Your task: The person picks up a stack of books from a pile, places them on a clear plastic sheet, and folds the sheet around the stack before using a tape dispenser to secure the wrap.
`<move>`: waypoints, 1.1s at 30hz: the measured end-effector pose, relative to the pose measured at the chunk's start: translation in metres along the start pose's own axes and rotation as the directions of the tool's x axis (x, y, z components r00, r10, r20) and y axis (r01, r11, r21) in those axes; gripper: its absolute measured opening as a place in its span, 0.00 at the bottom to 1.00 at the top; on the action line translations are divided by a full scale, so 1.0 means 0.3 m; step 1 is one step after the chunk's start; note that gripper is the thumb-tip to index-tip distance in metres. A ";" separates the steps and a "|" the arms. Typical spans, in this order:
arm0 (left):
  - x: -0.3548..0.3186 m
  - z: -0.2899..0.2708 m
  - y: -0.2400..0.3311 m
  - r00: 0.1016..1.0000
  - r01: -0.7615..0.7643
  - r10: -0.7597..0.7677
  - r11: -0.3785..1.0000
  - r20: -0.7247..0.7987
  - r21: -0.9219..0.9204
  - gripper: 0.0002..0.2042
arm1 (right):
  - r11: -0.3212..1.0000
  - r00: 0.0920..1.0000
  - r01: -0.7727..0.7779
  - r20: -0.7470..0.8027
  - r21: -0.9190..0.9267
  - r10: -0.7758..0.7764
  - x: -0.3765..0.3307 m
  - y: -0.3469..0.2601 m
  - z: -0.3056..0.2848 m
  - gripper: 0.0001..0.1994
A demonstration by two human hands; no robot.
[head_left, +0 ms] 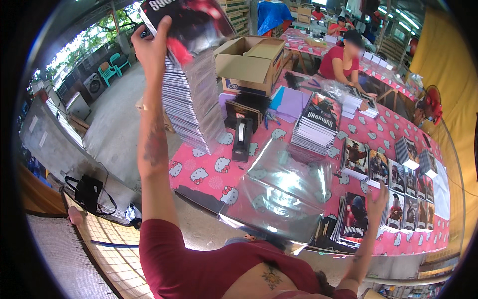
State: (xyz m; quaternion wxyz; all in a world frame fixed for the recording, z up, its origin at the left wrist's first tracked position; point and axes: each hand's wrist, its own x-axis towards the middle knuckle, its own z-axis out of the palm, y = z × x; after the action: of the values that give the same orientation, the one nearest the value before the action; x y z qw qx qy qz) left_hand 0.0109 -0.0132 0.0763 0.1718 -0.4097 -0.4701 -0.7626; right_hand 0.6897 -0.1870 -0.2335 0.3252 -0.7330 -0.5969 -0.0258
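At the upper left my left hand (152,42) grips a dark spiral notebook (191,22) with a red-and-black cover, thumb on its face. It lies at the top of a tall stack of spiral notebooks (191,99) with clear plastic showing along the side. At the right my right hand (378,202) is over the table, fingers apart, with nothing visible in it. It is between a stack of notebooks with a hooded figure on the cover (354,217) and rows of smaller stacks (396,209). Clear plastic sheets (279,194) lie in front of me, glaring with light.
A black tape dispenser (242,139) stands beside the tall stack. Behind are an open cardboard box (249,65), purple sheets (294,104) and another notebook stack (317,122). A co-worker (343,60) sits across the pink patterned table (199,172); a red fan (432,104) is at right.
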 end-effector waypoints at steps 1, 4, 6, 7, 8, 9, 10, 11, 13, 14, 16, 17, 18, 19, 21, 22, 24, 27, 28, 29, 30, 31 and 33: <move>0.082 0.029 -0.018 0.998 0.054 -0.060 0.974 0.020 0.218 0.49 | 0.987 0.992 -0.116 0.030 -0.109 0.120 -0.046 0.173 0.005 0.36; 0.227 0.089 -0.243 0.951 0.235 -0.305 0.823 0.055 0.517 0.50 | 0.872 0.924 -0.330 0.065 -0.361 0.376 -0.208 0.542 0.059 0.38; 0.213 0.136 -0.385 0.887 0.251 -0.449 0.668 0.109 0.701 0.53 | 0.865 0.853 -0.495 0.141 -0.087 0.502 -0.351 0.725 0.072 0.37; 0.182 0.124 -0.422 0.817 0.498 -0.576 0.674 -0.034 0.546 0.54 | 0.830 0.817 -0.555 0.219 0.053 0.533 -0.350 0.709 0.087 0.37; 0.198 0.094 -0.445 0.822 0.495 -0.565 0.647 -0.072 0.581 0.55 | 0.772 0.755 -0.630 0.297 0.084 0.584 -0.337 0.696 0.097 0.37; 0.213 0.086 -0.416 0.836 0.478 -0.540 0.626 -0.099 0.616 0.55 | 0.695 0.678 -0.710 0.379 0.115 0.629 -0.336 0.616 0.101 0.36; 0.207 0.089 -0.399 0.839 0.472 -0.531 0.605 -0.117 0.641 0.56 | 0.609 0.594 -0.783 0.444 0.127 0.671 -0.335 0.535 0.063 0.36; 0.195 0.101 -0.378 0.815 0.571 -0.506 0.624 -0.282 0.533 0.52 | 0.637 0.621 -0.755 0.480 0.155 0.619 -0.329 0.543 0.078 0.35; 0.072 0.163 -0.315 0.879 0.457 -0.369 0.833 -0.303 0.313 0.47 | 0.666 0.656 -0.719 0.509 0.198 0.558 -0.363 0.554 0.047 0.34; -0.018 0.170 -0.274 0.895 0.372 -0.295 0.907 -0.335 0.197 0.45 | 0.629 0.612 -0.759 0.509 0.166 0.605 -0.375 0.554 0.030 0.33; -0.404 0.180 -0.171 0.998 -0.060 0.060 0.998 -0.005 0.008 0.26 | 0.558 0.534 -0.821 0.516 0.125 0.670 -0.376 0.522 0.014 0.31; -0.661 0.167 -0.078 0.969 -0.045 0.074 0.991 0.236 -0.125 0.27 | 0.541 0.527 -0.828 0.536 0.148 0.660 -0.360 0.515 0.030 0.30; -0.987 0.177 0.034 0.847 0.088 0.048 0.969 0.529 -0.229 0.27 | 0.519 0.513 -0.840 0.543 0.159 0.665 -0.361 0.509 0.028 0.29; -1.286 0.157 0.131 0.625 0.237 0.020 0.948 0.780 -0.214 0.27 | 0.509 0.507 -0.844 0.559 0.169 0.655 -0.346 0.506 0.026 0.29; -1.818 0.098 0.296 0.030 0.330 -0.078 0.942 0.997 0.064 0.27 | 0.485 0.487 -0.855 0.608 0.184 0.627 -0.304 0.512 0.048 0.28; -2.014 0.062 0.390 -0.205 0.240 -0.127 0.955 0.970 0.176 0.27 | 0.455 0.470 -0.869 0.616 0.196 0.632 -0.315 0.539 0.049 0.28; -2.253 -0.017 0.524 -0.390 0.080 -0.237 0.954 0.890 0.289 0.27 | 0.271 0.434 -0.901 0.671 0.340 0.601 -0.331 0.576 0.064 0.27; -2.432 -0.069 0.622 -0.366 0.187 -0.191 0.944 0.911 0.273 0.28 | 0.205 0.400 -0.916 0.725 0.346 0.560 -0.408 0.623 0.080 0.25; -2.450 -0.069 0.606 -0.332 0.260 -0.159 0.932 0.930 0.252 0.28 | 0.139 0.480 -0.859 0.681 0.492 0.554 -0.416 0.570 0.110 0.26; -2.426 -0.059 0.580 -0.436 0.166 -0.029 0.980 0.900 0.112 0.27 | 0.108 0.500 -0.845 0.704 0.523 0.505 -0.396 0.498 0.106 0.26; -2.367 -0.034 0.560 -0.549 0.092 0.090 0.995 0.831 -0.047 0.27 | 0.072 0.518 -0.831 0.720 0.552 0.462 -0.384 0.437 0.074 0.27; -2.331 -0.036 0.554 -0.550 0.277 0.143 0.961 0.823 0.018 0.28 | 0.024 0.524 -0.807 0.698 0.590 0.488 -0.410 0.443 0.047 0.25; -2.262 -0.035 0.533 -0.536 0.602 0.242 0.781 0.808 0.165 0.34 | -0.007 0.633 -0.703 0.630 0.711 0.450 -0.454 0.473 -0.014 0.25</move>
State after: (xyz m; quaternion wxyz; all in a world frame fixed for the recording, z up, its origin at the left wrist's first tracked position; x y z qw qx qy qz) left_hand 0.5203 -0.1855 -0.3676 -0.5965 -0.7565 -0.2394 -0.1210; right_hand 0.7787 -0.3169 -0.3516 0.5937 -0.5730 -0.1625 0.5411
